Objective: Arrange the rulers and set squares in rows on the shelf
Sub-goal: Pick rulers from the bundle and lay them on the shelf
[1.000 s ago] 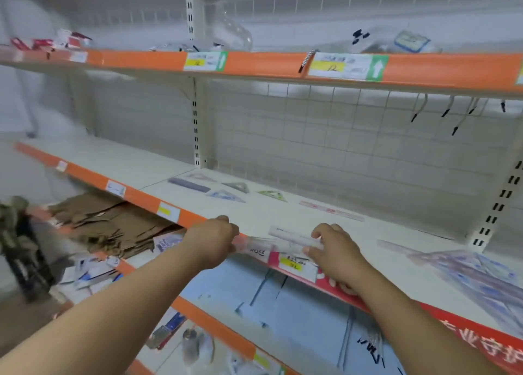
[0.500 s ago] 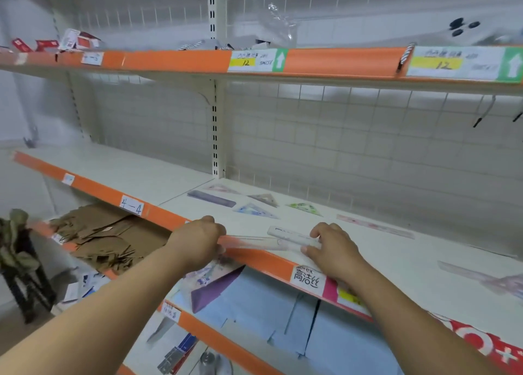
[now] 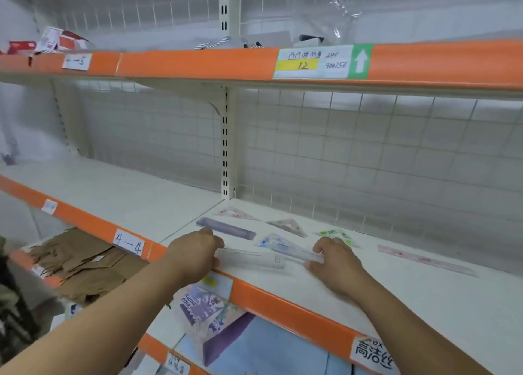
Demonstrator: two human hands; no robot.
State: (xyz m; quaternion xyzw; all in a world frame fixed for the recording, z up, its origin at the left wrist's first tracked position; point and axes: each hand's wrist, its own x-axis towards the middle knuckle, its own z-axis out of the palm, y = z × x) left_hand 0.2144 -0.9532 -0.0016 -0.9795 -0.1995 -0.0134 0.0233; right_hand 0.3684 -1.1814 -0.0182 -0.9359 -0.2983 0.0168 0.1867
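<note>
A clear plastic ruler point(image 3: 256, 258) lies flat near the front edge of the white shelf point(image 3: 424, 298). My left hand point(image 3: 195, 251) grips its left end, and my right hand point(image 3: 334, 264) holds its right end together with a white-labelled ruler point(image 3: 291, 251). Behind them lie a purple ruler point(image 3: 226, 228), a pink set square point(image 3: 236, 213), a grey set square point(image 3: 288, 226), a blue set square point(image 3: 271, 240) and a green set square point(image 3: 336, 236). A pink ruler point(image 3: 424, 260) lies further right.
The shelf has an orange front strip point(image 3: 283, 309) with paper labels. An upper shelf point(image 3: 198, 63) hangs above with packets and clear wrapping. Below left lies folded cardboard point(image 3: 82, 264); a purple packet point(image 3: 206, 312) sits on the lower shelf. A wire grid backs the shelf.
Both hands carried the clear ruler from the shelf's front edge further onto the shelf, close behind the purple ruler and blue set square. The view shifted left.
</note>
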